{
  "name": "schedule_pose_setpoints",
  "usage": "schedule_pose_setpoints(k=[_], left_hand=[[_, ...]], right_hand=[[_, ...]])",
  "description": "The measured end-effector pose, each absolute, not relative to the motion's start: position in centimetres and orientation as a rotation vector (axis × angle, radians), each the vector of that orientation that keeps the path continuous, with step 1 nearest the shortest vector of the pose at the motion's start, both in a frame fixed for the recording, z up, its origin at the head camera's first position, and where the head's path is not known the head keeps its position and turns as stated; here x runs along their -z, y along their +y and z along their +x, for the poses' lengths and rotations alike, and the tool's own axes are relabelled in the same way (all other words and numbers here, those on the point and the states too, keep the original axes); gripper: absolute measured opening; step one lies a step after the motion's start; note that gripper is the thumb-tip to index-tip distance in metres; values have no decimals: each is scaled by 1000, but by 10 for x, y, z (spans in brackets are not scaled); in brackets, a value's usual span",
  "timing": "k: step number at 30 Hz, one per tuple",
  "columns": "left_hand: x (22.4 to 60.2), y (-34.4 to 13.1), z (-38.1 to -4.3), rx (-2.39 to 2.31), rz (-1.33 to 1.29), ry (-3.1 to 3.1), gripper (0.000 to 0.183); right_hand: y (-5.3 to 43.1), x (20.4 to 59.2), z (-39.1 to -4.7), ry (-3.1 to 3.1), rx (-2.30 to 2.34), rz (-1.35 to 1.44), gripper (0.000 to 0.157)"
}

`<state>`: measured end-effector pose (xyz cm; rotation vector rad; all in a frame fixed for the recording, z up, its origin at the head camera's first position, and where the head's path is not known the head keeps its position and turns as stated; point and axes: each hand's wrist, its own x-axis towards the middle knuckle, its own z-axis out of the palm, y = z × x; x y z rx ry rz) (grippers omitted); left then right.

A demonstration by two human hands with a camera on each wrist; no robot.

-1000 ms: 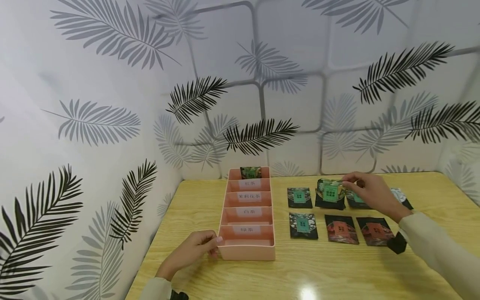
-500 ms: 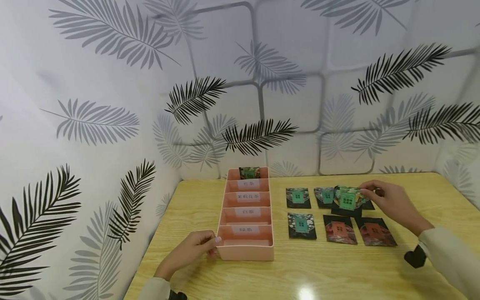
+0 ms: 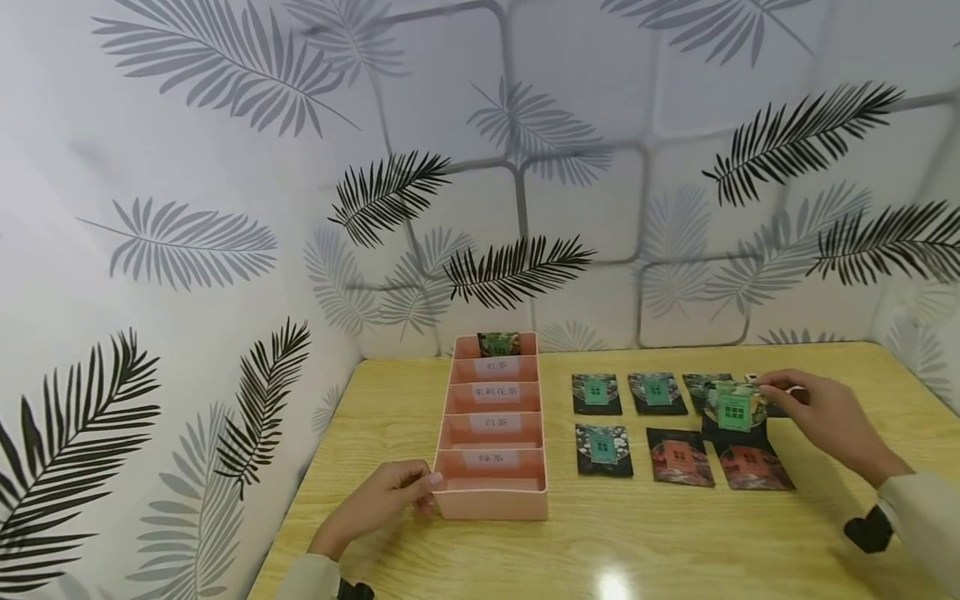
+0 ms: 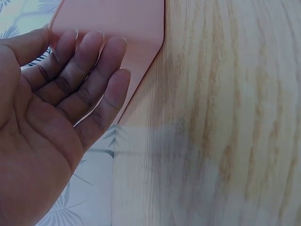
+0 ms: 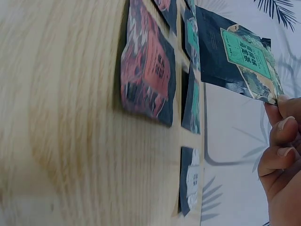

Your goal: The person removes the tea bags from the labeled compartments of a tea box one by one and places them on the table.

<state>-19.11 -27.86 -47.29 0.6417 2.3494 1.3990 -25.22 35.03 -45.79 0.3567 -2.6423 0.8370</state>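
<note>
A pink divided box (image 3: 491,505) stands on the table with white labels on its dividers. My left hand (image 3: 388,500) grips the box's near left corner; in the left wrist view its curled fingers (image 4: 89,80) lie against the pink wall. Between thumb and fingertips my right hand (image 3: 828,421) pinches the corner of a tea packet (image 3: 735,410) with a green label. That packet (image 5: 240,54) hangs above the table, in front of other packets and partly covering them. A similar tea packet (image 3: 498,344) stands in the box's farthest compartment.
Tea packets lie in two rows right of the box: green-labelled ones (image 3: 596,393) behind, a white-flowered one (image 3: 603,451) and two red ones (image 3: 681,457) in front. A silver-white packet (image 5: 190,181) lies at the far right. A patterned wall (image 3: 585,208) rises behind the table.
My right hand has carried the green-labelled packet rightward along the back row, uncovering the packet it hung over at first. My left hand stays at the box corner.
</note>
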Motion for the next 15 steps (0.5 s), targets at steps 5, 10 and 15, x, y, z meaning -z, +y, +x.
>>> schedule_pose_setpoints(k=[5, 10, 15], left_hand=[[471, -277, -191, -1394, 655, 2356, 34], [469, -276, -189, -1387, 634, 2369, 33], [468, -276, -188, -1393, 614, 2368, 33]], right_hand=[[364, 464, -246, -2679, -833, 280, 26], [377, 469, -240, -2696, -800, 224, 31], [391, 474, -234, -2677, -767, 182, 31]])
